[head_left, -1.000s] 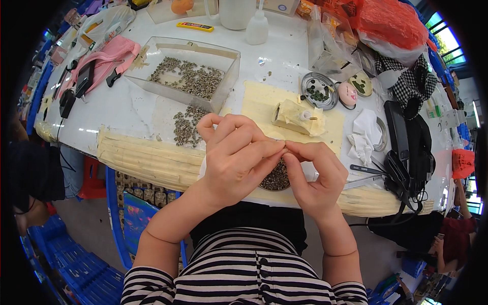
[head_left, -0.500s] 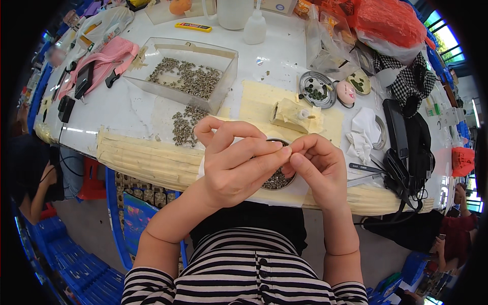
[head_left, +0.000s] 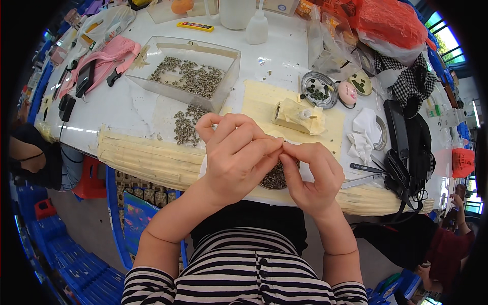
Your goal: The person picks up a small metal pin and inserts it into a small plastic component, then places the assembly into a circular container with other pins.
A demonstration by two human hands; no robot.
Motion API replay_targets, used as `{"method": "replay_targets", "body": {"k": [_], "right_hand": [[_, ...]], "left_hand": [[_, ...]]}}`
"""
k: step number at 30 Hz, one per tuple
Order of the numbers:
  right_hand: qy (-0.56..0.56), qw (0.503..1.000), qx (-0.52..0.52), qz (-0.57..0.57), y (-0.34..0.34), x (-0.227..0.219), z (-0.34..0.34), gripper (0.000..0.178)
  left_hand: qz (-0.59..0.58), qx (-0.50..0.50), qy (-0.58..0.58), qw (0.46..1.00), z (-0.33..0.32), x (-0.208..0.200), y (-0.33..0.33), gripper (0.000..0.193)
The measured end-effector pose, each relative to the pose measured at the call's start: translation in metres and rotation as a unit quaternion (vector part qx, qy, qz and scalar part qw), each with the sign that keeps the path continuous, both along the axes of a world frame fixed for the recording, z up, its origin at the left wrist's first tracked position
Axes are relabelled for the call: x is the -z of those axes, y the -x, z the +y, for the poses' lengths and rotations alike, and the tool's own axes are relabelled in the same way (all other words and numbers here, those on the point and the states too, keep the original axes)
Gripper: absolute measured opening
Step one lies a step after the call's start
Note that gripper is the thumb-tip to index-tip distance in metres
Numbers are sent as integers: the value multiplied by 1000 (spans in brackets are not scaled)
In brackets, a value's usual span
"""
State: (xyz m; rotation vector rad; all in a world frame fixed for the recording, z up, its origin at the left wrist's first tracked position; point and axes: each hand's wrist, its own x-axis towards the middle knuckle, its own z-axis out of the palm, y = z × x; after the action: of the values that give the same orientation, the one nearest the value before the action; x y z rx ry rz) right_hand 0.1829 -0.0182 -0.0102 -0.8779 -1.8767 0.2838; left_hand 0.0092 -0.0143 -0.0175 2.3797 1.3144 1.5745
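Thumb and fingers of my left hand are pinched together, and they meet the pinched fingertips of my right hand. Whatever lies between the fingertips is too small to make out. Right beneath them is a round dish full of small dark metallic parts, partly covered by my hands. Beyond my left hand a loose pile of small metal parts lies on the table. More of these parts fill a clear rectangular tray behind the pile. A tape-wrapped block with a small peg stands just past my fingers.
Round dishes with dark green pieces stand at the back right, beside a pink rounded object. Tweezers and a black bag lie to the right. A white squeeze bottle stands far back. Yellowish tape covers the table's front edge.
My fingertips stay together and have shifted slightly left. My left hand has turned, its fingers more curled, and my right hand has come lower. More of the dish's contents shows between them.
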Motion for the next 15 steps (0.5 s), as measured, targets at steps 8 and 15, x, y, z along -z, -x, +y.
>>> {"method": "replay_targets", "body": {"k": [8,15], "right_hand": [[-49,997,23,-53,1,0,-1,31],[-53,995,57,-65,1,-2,-1,28]], "left_hand": [[-2,-2,23,1000,1,-2,1,23],[0,1,17,1000,1,-3,1,22]]}}
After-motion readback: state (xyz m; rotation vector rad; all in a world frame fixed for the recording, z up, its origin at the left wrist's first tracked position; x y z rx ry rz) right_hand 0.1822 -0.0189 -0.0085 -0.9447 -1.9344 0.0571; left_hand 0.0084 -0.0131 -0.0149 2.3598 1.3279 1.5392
